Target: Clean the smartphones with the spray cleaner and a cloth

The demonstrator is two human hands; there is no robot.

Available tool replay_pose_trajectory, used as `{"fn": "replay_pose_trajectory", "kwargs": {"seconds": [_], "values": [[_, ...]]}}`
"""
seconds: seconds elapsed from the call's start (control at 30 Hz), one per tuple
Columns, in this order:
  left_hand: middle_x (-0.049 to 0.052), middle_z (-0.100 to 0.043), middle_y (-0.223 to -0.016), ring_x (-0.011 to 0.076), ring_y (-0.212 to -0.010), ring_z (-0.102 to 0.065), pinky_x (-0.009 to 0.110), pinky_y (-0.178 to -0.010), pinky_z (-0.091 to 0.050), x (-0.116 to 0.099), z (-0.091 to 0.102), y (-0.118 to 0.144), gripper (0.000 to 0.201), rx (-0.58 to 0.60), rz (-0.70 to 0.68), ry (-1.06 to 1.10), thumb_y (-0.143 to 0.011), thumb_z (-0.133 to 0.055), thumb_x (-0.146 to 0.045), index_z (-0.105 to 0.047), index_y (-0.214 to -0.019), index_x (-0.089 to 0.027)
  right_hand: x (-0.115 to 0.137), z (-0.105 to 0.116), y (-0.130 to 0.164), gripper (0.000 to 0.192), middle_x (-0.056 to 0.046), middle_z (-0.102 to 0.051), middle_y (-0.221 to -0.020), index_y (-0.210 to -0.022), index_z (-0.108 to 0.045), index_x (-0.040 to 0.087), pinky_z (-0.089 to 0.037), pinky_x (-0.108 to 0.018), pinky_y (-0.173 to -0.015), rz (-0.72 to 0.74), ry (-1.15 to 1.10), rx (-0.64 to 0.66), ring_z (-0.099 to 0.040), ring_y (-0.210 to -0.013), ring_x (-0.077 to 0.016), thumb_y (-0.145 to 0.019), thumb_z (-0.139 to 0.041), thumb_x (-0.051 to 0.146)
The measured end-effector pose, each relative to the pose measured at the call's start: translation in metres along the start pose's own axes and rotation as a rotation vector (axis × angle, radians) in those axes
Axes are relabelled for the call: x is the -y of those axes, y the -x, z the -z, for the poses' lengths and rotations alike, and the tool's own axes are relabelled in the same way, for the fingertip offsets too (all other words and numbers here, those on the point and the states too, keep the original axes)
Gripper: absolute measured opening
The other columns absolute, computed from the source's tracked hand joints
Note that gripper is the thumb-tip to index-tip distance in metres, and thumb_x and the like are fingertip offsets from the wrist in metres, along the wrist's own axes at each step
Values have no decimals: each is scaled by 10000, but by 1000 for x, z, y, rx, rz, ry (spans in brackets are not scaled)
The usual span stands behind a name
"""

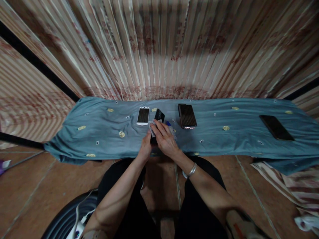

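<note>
A black phone (159, 115) lies at the near middle of the cloth-covered surface, its far end showing past my fingers. My left hand (145, 146) grips its near left side. Across the phone's face, my right hand (166, 139) presses a white cloth or tissue (151, 128) with its fingers together. Part of the phone and most of the white piece are hidden under that hand. Just right of my fingers is a small clear bottle with a blue cap (168, 123), partly covered. A white phone (143, 116) with a dark screen rests to the left.
To the right sits a stack of dark phones (187, 116). Farther right lies another black phone (276, 127). A blue patterned cloth (211, 139) covers the long narrow surface, with a striped curtain (161, 49) behind. A white power strip (76, 229) with cables is at the lower left.
</note>
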State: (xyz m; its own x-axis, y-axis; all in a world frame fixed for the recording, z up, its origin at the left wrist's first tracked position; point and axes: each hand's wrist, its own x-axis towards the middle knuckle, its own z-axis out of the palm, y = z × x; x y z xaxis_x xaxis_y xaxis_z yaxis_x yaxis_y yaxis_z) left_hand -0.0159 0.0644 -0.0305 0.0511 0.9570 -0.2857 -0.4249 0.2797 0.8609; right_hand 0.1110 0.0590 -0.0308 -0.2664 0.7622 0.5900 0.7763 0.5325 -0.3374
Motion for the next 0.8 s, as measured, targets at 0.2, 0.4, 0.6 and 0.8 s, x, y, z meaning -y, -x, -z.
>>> {"fn": "replay_pose_trajectory", "kwargs": {"seconds": [0.2, 0.4, 0.6, 0.8], "values": [[167, -765, -1029, 350, -1101, -686, 454, -870, -609, 6, -2, 2, 553, 70, -47, -308, -869, -586, -592, -737, -1021, -82, -16, 1, -6, 505, -156, -506, -1547, -1490, -525, 126, -414, -460, -1187, -9, 59, -91, -491, -1371, -292, -1005, -385, 109], [157, -755, -973, 314, -957, -699, 372, -644, -611, 5, -7, 12, 567, 86, -18, -339, -805, -613, -662, -723, -914, -116, -31, 6, -13, 527, -163, -508, -1541, -1503, -501, 135, -418, -505, -1176, -72, 69, -98, -483, -1367, -291, -1000, -344, 110], [155, -759, -917, 306, -893, -716, 374, -647, -605, 0, -11, 19, 545, 112, -11, -368, -829, -609, -646, -731, -871, -116, -38, 11, -17, 529, -147, -530, -1515, -1498, -506, 162, -435, -510, -1153, -131, 61, -122, -512, -1333, -284, -995, -346, 128], [152, -768, -913, 286, -856, -721, 347, -621, -600, -3, -12, 23, 504, 95, 12, -389, -857, -606, -599, -739, -867, -113, -43, 11, -15, 530, -151, -544, -1498, -1503, -498, 163, -418, -528, -1154, -173, 8, -132, -522, -1313, -291, -998, -338, 157]]}}
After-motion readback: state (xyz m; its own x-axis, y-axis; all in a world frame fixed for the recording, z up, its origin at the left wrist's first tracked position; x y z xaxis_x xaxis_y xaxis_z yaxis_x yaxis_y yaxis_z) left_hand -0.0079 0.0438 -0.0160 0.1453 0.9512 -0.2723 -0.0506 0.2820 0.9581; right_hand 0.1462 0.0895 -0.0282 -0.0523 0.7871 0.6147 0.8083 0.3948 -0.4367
